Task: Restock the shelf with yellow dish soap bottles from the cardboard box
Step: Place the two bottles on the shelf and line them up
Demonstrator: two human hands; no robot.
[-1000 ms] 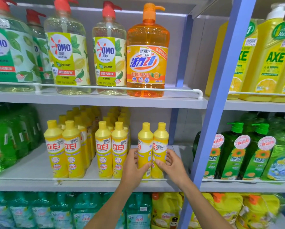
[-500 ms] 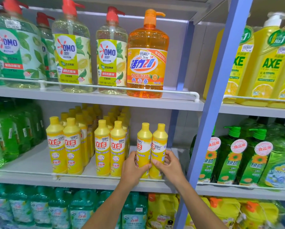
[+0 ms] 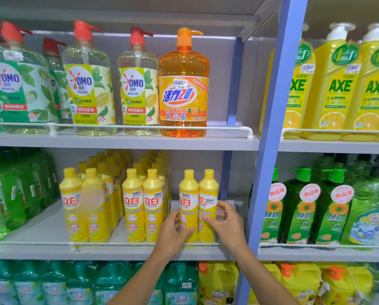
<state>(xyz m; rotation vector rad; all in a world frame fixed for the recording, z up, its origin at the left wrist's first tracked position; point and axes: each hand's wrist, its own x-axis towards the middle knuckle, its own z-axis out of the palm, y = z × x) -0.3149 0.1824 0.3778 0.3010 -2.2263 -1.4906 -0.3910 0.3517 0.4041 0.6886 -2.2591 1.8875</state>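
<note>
while both hands are working at the right end of the middle shelf [image 3: 118, 252], the left hand [image 3: 175, 232] is curling its fingers round one yellow dish soap bottle [image 3: 188, 201] and the right hand [image 3: 226, 225] is gripping the second bottle [image 3: 208, 199], both upright just behind the front rail [image 3: 96, 244]. the filled rows [image 3: 143, 205] are standing to their left; this row is only beginning (the cardboard box is out of sight), so i'd judge much is remaining.

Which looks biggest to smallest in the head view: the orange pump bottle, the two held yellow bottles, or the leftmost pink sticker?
1. orange pump bottle
2. left yellow bottle and right yellow bottle, alike: a tie
3. leftmost pink sticker
</note>
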